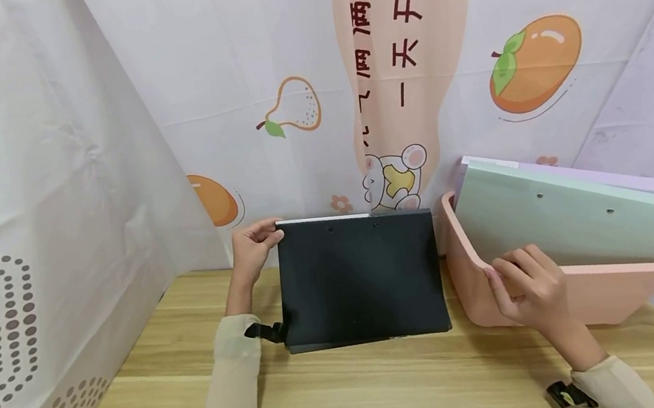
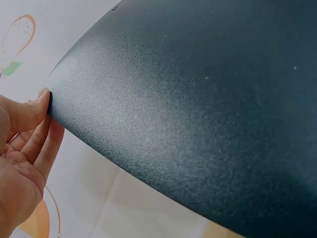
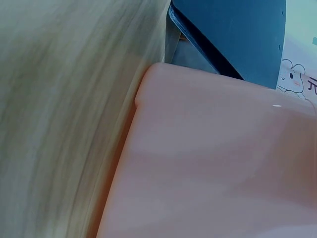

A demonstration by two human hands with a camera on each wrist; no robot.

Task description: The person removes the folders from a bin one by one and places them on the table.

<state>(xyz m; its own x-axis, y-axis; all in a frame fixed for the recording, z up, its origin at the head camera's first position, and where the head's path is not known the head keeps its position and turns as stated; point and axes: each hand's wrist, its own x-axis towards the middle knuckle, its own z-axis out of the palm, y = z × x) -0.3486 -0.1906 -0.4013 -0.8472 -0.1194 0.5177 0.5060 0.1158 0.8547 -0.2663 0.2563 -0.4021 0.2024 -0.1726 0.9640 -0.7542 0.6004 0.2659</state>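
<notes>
A black file folder [image 1: 361, 281] with two small rivets stands tilted over the table, a white strip showing at its top left edge. My left hand [image 1: 253, 247] pinches its upper left corner between thumb and fingers; the left wrist view shows the thumb on the front of the folder [image 2: 163, 114]. My right hand [image 1: 530, 288], fingers curled, grips the near rim of a pink plastic bin [image 1: 595, 293] at its left corner. Inside the bin lean a mint green folder [image 1: 573, 214] and a lilac folder [image 1: 623, 174]. No right fingers appear in the right wrist view.
The wooden table [image 1: 351, 398] runs back to a printed cloth [image 1: 211, 61] with fruit pictures. Another cloth [image 1: 47, 218] hangs along the left side. The bin stands close to the black folder's right edge, and its folders stick out over the rim.
</notes>
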